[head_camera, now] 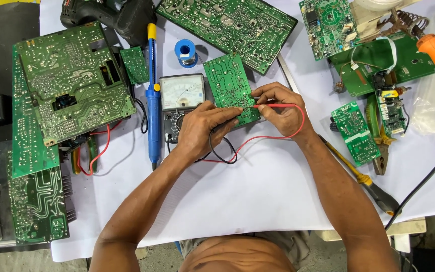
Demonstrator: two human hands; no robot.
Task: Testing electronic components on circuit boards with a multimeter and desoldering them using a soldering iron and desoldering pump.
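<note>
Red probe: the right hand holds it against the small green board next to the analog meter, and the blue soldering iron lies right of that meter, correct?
Not quite. In the head view the blue soldering iron lies left of the analog meter, not right. The right hand does hold the red probe on the small green board.

An electronics repair workshop: green circuit boards (pixel 71 83) lie all over a white-covered bench (pixel 258 196), along with an analogue multimeter (pixel 181 98), a blue soldering iron (pixel 152 100), a spool of solder (pixel 185 52), pliers (pixel 378 143) and a screwdriver (pixel 363 179).
</note>
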